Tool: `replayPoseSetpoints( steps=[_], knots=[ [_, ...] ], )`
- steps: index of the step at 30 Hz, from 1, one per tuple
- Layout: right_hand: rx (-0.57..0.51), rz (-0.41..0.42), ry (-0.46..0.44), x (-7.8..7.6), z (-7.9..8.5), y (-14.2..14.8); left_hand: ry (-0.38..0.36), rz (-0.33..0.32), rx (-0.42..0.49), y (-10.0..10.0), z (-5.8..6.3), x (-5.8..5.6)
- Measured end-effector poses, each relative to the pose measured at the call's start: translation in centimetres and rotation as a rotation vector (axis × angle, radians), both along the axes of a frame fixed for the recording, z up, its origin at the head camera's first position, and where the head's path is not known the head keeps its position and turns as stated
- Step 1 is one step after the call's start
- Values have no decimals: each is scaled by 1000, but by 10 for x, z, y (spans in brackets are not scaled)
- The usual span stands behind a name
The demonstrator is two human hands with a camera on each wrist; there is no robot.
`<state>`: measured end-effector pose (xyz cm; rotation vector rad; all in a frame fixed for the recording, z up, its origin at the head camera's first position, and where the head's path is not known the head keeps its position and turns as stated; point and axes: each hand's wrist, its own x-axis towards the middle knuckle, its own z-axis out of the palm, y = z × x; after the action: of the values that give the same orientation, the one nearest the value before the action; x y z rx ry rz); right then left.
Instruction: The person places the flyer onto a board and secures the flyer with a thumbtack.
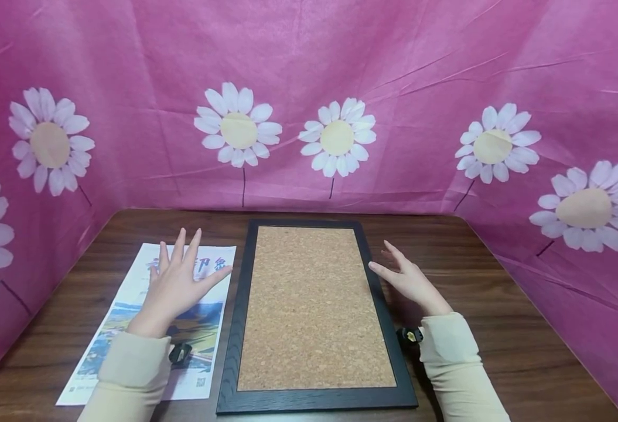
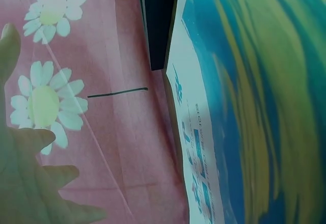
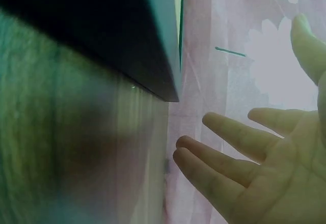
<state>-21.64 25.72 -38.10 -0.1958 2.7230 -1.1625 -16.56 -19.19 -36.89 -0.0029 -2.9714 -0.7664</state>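
Observation:
A corkboard (image 1: 316, 310) in a black frame (image 1: 316, 401) lies flat in the middle of the table. To its left is a printed poster (image 1: 211, 328) with a landscape picture and purple lettering at the top. Over that poster my left hand (image 1: 174, 287) is spread, fingers apart, holding nothing; in the left wrist view its fingers (image 2: 61, 175) point past the sheet. Just beyond the frame's right side is my right hand (image 1: 411, 284), fingers extended and nothing in it. The right wrist view shows that palm (image 3: 290, 178) facing the black frame (image 3: 147, 46).
The dark wooden table (image 1: 504, 328) extends on both sides of the board. A pink cloth (image 1: 298, 53) printed with white daisies hangs behind and along the sides. Small black devices sit at the left wrist (image 1: 180, 353) and the right wrist (image 1: 410, 335).

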Motion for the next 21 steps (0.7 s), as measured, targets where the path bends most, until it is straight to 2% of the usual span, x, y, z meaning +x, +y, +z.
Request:
replayPoseSetpoints(
  steps=[16, 21],
  knots=[
    [7, 122, -7, 0, -14, 7, -15, 50, 58, -20, -5, -3],
    [0, 130, 1, -2, -14, 8, -3, 63, 70, -32, -6, -5]
  ],
)
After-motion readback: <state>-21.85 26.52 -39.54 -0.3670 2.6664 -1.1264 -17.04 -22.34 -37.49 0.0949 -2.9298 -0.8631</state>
